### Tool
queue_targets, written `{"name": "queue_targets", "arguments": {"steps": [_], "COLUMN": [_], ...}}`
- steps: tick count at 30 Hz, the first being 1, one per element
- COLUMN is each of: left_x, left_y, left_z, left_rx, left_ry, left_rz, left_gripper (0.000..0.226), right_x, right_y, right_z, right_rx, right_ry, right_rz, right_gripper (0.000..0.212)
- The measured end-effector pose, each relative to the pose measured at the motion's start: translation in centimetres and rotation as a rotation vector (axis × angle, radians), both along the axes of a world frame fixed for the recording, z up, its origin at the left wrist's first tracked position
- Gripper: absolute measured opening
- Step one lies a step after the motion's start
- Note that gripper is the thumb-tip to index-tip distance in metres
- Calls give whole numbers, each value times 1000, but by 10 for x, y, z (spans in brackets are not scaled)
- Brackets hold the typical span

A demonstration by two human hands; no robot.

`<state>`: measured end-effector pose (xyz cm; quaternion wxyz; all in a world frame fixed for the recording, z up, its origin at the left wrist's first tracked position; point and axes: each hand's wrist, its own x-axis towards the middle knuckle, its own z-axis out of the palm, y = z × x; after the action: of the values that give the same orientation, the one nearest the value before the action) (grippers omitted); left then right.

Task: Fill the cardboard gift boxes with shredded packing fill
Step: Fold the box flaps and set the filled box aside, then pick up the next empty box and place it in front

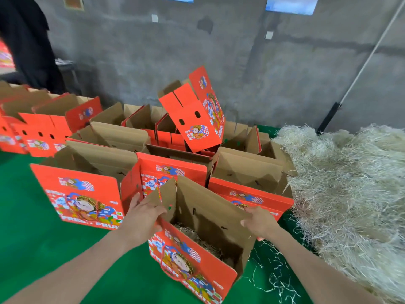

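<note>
Open red printed corrugated cardboard gift box (206, 211), front centre on green cloth (43, 227), wisps inside, left hand (142, 213) gripping its left flap, right hand (259, 222) gripping its right wall, pale stringy shredded fill (350, 183) heaped right

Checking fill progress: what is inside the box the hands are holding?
A little shredded fill lies on the floor of the held box. Its near red wall hides the front of the floor.

Open red gift box (192, 257) tilted, little shredded fill (197, 236) inside
</note>
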<state>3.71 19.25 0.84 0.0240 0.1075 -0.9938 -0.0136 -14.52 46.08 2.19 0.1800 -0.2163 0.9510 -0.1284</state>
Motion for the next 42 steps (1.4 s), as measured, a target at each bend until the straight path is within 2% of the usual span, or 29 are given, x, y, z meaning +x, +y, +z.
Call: {"name": "queue_targets", "arguments": {"steps": [1,4,7,9,12,14,17,18,20,22,24,27,32,35,38,42], "left_x": [-4,-17,-24,-25,-29,-40,-70,-82,-105,-123,-138,-158,-181,-205,-227,-258], "left_y": [-2,-8,-19,-17,-7,-2,0,-1,1,8,17,31,51,54,58,59], "left_z": [6,47,122,178,250,282,310,315,318,315,305,277,230,220,225,241], "left_rx": [5,26,8,50,78,47,-30,-51,-31,120,340,586,887,1147,1449,1506], "left_ry": [-8,-32,135,271,393,426,514,568,690,778,781,646,489,458,492,542], "left_rz": [-45,-190,-351,-475,-659,-717,-693,-659,-578,-515,-444,-318,-352,-241,-211,-238], "left_gripper": [30,21,13,9,13,13,17,22,45,73,84,69,25,26,26,28], "right_x": [2,3,-3,-3,6,9,12,13,13,11,6,-6,-38,-66,-99,-148], "right_y": [1,2,16,34,58,66,68,67,65,60,51,36,-1,-12,-17,-27], "right_z": [-1,15,58,95,143,162,180,184,190,194,196,197,201,204,211,230], "right_rx": [5,-76,-266,-450,-540,-617,-832,-910,-1051,-1179,-1266,-1291,-1191,-1156,-1159,-1223], "right_ry": [-14,59,68,-36,-146,-185,-117,-76,-24,-16,-13,48,83,109,68,23], "right_rz": [16,60,61,18,-89,-106,-220,-269,-395,-465,-529,-668,-727,-758,-753,-696], "right_gripper": [11,23,17,19,59,50,12,10,20,29,31,27,31,19,22,23]}}
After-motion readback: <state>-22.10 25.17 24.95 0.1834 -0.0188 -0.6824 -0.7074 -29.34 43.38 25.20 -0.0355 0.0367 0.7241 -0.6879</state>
